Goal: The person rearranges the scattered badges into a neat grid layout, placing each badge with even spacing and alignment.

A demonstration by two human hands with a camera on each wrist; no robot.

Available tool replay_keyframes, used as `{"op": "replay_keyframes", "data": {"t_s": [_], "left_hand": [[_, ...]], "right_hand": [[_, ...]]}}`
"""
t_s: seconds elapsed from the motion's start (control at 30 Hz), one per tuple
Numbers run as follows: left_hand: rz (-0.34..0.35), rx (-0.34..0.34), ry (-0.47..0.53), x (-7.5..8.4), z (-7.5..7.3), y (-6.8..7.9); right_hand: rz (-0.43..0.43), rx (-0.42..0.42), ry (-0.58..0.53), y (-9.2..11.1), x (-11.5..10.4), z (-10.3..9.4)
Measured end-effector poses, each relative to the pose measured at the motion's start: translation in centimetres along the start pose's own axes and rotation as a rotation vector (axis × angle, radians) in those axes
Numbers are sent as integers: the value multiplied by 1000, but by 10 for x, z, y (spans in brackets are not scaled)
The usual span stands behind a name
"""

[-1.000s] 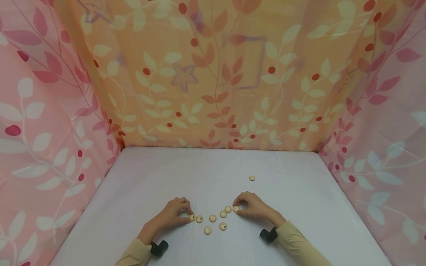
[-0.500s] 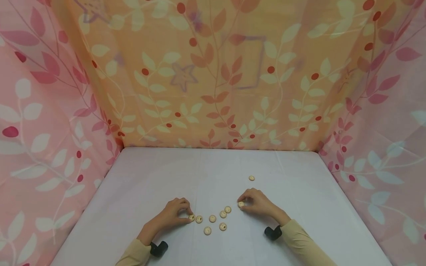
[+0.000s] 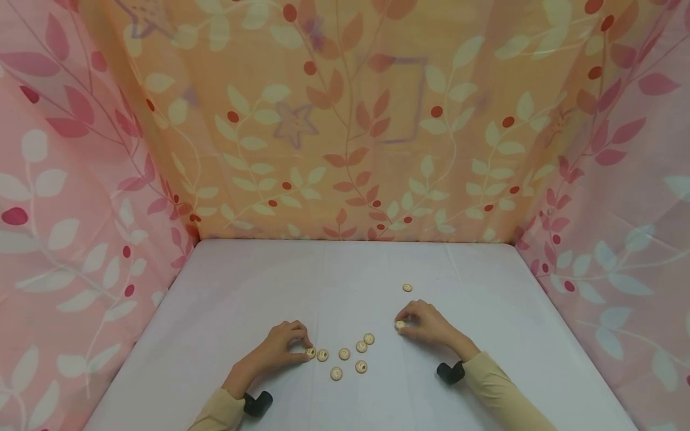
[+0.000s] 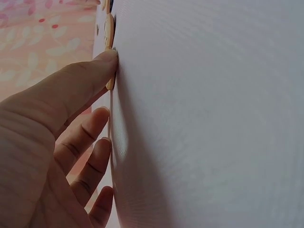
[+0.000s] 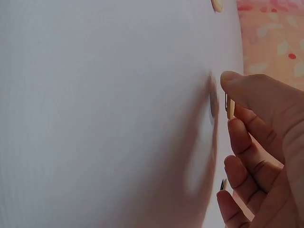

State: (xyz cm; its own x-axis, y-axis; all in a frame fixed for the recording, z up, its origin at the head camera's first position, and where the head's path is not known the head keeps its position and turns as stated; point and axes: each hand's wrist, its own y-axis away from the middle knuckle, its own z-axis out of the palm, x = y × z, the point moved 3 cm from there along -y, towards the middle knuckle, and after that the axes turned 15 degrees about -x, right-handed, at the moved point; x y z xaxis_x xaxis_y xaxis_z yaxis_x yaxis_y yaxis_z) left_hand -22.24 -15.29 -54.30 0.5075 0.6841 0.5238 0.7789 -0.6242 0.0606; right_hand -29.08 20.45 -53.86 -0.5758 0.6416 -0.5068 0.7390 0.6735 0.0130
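My left hand (image 3: 281, 345) pinches a small round wooden disc (image 3: 310, 353) by its edge, thumb and index finger meeting on it at the tabletop. In the left wrist view the thumb covers part of that disc (image 4: 110, 83), and the other fingers are spread below. My right hand (image 3: 427, 323) pinches another wooden disc (image 3: 400, 325) with dark marks on its face. The right wrist view shows this disc (image 5: 230, 106) edge-on with a dark underside, raised off the cloth above its shadow. A loose disc (image 3: 322, 355) lies right beside the left hand's disc.
Several more pale discs lie on the white table (image 3: 259, 269) between the hands, among them a lower disc (image 3: 336, 373) and a touching pair (image 3: 369, 339). A lone disc (image 3: 407, 288) lies beyond the right hand. Floral curtains (image 3: 345, 179) enclose three sides.
My right hand has taken its disc away from the neighbouring pair, moving right and farther back. The left hand has stayed in place on its disc.
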Motion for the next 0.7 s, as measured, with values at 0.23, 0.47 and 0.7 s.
{"op": "replay_keyframes", "data": {"t_s": [0.23, 0.47, 0.7], "left_hand": [[-22, -5, 2, -1, 1, 0], [-19, -4, 4, -1, 1, 0], [-41, -17, 21, 0, 0, 1]], "right_hand": [[45, 28, -21, 5, 13, -7], [135, 48, -43, 9, 27, -13], [183, 72, -50, 10, 38, -21]]}}
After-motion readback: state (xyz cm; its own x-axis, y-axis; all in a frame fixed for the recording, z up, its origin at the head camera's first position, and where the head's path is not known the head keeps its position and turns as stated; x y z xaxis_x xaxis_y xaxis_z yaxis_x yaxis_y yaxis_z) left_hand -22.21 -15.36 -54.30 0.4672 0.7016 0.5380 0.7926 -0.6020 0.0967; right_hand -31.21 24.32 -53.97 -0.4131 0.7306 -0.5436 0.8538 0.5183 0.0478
